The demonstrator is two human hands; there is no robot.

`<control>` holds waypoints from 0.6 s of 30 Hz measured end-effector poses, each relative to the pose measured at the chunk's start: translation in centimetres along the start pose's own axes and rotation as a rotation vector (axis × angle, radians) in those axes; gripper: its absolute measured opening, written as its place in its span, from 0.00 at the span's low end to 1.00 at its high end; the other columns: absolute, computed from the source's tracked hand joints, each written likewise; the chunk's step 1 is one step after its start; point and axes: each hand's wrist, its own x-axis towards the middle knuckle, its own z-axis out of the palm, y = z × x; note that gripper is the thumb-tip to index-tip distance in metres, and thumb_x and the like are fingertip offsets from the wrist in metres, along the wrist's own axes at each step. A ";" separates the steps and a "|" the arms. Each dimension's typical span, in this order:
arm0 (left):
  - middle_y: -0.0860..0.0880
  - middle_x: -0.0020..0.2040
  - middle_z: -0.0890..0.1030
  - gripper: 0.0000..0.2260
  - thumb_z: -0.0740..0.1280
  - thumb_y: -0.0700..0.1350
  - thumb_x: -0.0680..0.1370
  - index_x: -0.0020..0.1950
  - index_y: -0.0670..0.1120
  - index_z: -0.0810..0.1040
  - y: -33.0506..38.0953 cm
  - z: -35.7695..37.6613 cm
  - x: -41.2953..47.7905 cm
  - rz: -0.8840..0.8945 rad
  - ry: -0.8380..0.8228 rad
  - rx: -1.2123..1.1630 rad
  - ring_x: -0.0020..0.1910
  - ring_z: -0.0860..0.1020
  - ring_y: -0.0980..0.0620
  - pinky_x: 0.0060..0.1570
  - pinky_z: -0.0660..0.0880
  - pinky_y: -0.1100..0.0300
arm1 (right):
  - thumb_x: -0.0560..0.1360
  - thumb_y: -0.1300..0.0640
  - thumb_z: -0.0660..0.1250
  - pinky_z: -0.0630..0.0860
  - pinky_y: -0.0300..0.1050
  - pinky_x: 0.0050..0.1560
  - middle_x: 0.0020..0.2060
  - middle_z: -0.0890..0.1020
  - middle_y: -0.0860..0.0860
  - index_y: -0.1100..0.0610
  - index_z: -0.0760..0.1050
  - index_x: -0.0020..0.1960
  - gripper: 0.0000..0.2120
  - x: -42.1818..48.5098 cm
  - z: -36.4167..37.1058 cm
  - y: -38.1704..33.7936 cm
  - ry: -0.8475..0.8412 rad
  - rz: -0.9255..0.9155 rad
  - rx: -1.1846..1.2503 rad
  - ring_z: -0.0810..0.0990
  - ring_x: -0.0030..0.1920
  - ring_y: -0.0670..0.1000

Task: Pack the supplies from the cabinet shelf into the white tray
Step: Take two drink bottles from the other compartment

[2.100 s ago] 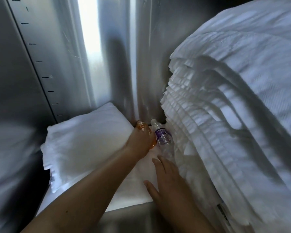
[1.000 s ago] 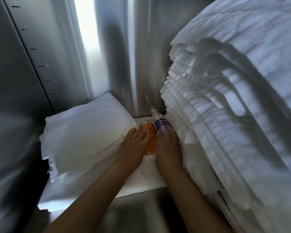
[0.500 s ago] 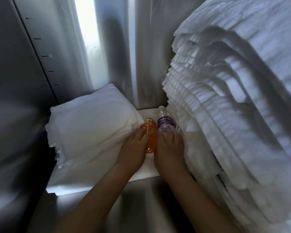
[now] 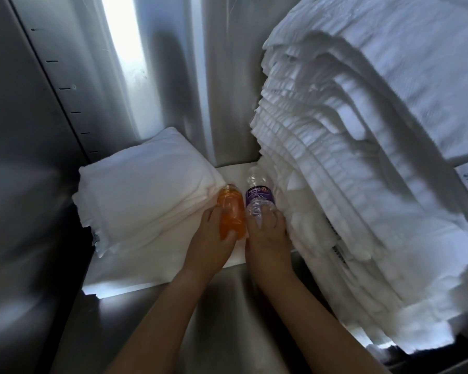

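**Both hands on two bottles, deep in the steel cabinet**

Nearest: two bare forearms reach in from the bottom edge, side by side and converging slightly over the steel shelf floor (image 4: 227, 327). Palms face down, backs of the hands toward the camera.

Left hand (image 4: 210, 245): wrapped round the near end of the orange bottle (image 4: 230, 211). Fingers curl along its left flank and the thumb crosses its lower right side, so it is a closed hold on the bottle.

Right hand (image 4: 268, 240): draped over the near half of the clear bottle (image 4: 256, 197), which has a purple label. Fingertips press into the crinkled plastic and the thumb sits on the bottle's left side. It, too, is clasped round its bottle.

Bottles: parallel and touching or nearly so. Their long axes run from near to far, with the cap ends pointing away from the person toward the back wall (image 4: 227, 76). They appear to lie on their sides on a flat white cloth (image 4: 135, 271) spread on the shelf. The clear bottle's cap reaches further back than the orange one's.

Flanks: a low folded towel pile (image 4: 146, 190) sits just left of the orange bottle, touching it near the cap. A tall towel stack (image 4: 362, 157) rises at right, its ruffled edges against the clear bottle and the right hand. A printed tag shows at its far right.

Farthest: brushed steel back wall with a bright vertical glare, and a left wall (image 4: 46, 109) with a row of small slots.
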 end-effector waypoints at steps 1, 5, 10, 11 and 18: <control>0.54 0.63 0.69 0.20 0.62 0.51 0.75 0.67 0.53 0.65 0.0 0.0 -0.4 -0.016 0.009 -0.015 0.50 0.69 0.63 0.44 0.65 0.73 | 0.76 0.56 0.64 0.58 0.55 0.72 0.74 0.57 0.56 0.50 0.60 0.73 0.27 -0.3 -0.1 -0.1 0.008 0.004 -0.001 0.52 0.73 0.60; 0.53 0.62 0.70 0.21 0.62 0.58 0.76 0.67 0.53 0.66 0.5 -0.1 -1.0 -0.056 0.051 -0.021 0.53 0.71 0.58 0.48 0.67 0.66 | 0.75 0.57 0.66 0.62 0.53 0.70 0.72 0.60 0.56 0.52 0.62 0.71 0.26 -1.6 -0.6 -0.3 0.075 0.012 0.015 0.56 0.72 0.59; 0.52 0.59 0.70 0.17 0.65 0.55 0.75 0.61 0.51 0.69 1.3 0.1 -2.0 -0.069 0.095 -0.078 0.49 0.71 0.58 0.40 0.65 0.73 | 0.72 0.59 0.69 0.66 0.56 0.66 0.68 0.68 0.60 0.57 0.70 0.66 0.23 -3.6 -0.9 -0.6 0.134 0.025 0.033 0.64 0.67 0.62; 0.53 0.57 0.70 0.17 0.66 0.55 0.75 0.61 0.51 0.70 1.5 0.1 -2.4 -0.070 0.102 -0.103 0.49 0.71 0.58 0.40 0.65 0.74 | 0.71 0.60 0.70 0.69 0.57 0.64 0.66 0.70 0.61 0.58 0.72 0.64 0.23 -4.0 -1.0 -0.6 0.150 0.030 0.046 0.67 0.66 0.63; 0.56 0.54 0.68 0.17 0.72 0.51 0.71 0.57 0.52 0.72 2.7 0.2 -5.1 -0.110 0.142 -0.203 0.44 0.72 0.61 0.42 0.70 0.68 | 0.66 0.64 0.73 0.76 0.57 0.54 0.62 0.73 0.62 0.61 0.76 0.59 0.22 -6.5 -0.9 0.1 0.235 -0.003 0.119 0.70 0.60 0.64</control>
